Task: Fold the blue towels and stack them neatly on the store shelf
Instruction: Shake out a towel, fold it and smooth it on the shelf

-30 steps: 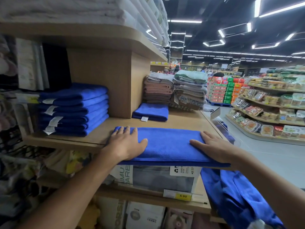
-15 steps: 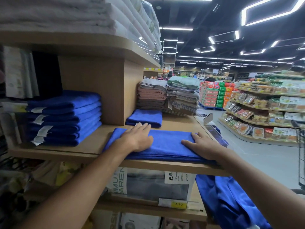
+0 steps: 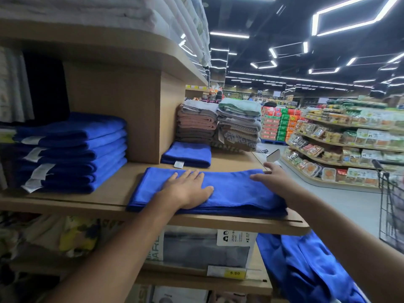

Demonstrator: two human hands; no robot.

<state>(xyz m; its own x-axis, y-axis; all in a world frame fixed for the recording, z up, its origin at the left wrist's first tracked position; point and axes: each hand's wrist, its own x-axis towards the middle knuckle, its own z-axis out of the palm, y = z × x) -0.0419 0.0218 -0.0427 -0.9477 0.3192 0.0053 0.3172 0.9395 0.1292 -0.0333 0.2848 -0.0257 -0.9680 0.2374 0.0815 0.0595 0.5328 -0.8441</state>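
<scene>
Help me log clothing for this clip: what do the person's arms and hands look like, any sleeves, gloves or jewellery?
The left hand and right hand wear no gloves, and no ring, watch or bracelet shows. No sleeve is in view: both arms are bare up to the frame's edge.

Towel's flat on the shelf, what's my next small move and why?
The blue towel lies as a long strip, wider than the folded stack, left hand pressing it flat, right hand open at its right end; probably fold that end leftward.
</scene>
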